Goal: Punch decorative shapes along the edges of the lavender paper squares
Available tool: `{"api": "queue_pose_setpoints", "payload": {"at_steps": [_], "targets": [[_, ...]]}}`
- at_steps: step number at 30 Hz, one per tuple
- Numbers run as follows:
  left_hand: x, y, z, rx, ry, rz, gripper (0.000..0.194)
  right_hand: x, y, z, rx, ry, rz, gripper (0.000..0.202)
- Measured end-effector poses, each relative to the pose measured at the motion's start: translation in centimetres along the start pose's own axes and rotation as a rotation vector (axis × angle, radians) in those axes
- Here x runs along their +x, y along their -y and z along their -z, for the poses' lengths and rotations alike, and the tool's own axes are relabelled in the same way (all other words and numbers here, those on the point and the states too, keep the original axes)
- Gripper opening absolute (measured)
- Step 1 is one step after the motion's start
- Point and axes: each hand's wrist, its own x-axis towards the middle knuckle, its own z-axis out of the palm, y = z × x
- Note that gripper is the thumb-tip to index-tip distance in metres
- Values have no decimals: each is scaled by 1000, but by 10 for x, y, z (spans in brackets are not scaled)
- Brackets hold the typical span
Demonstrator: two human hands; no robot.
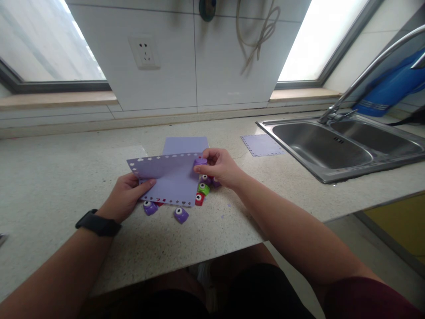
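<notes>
My left hand (pixel 128 195) grips the left side of a purple sheet of paper (pixel 169 181), thumb on top. Small shapes are cut out along the sheet's top, left and bottom edges. At its upper right corner my right hand (pixel 219 166) is closed on a purple craft punch (pixel 200 162), which sits over the paper's edge. Beside and below the sheet lie more punches: a green punch (pixel 203 189), a red punch (pixel 199 199), and purple punches, one near the front (pixel 181 215) and another (pixel 150 207) partly under the paper. Others are partly hidden behind my right hand.
Behind the held sheet lies another purple sheet (pixel 186 144). A purple sheet with a punched border (pixel 262 145) rests near the steel sink (pixel 315 144) on the right. The speckled countertop (pixel 73 168) meets a tiled wall with a socket (pixel 144 52).
</notes>
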Motion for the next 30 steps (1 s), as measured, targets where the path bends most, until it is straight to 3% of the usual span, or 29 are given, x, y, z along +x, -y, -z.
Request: {"api": "queue_pose_setpoints", "payload": {"at_steps": [16,23,30], "targets": [[-1,-7,-5,-68,-33,25,38,3,-2,4,-27,21,17,34],[1,-9,-6,-110,-68,26,42,8,-3,19,-29,-104,51,41],[3,-8,-8,-118,-79,15,43,10,-2,18,-47,-141,63,40]]}}
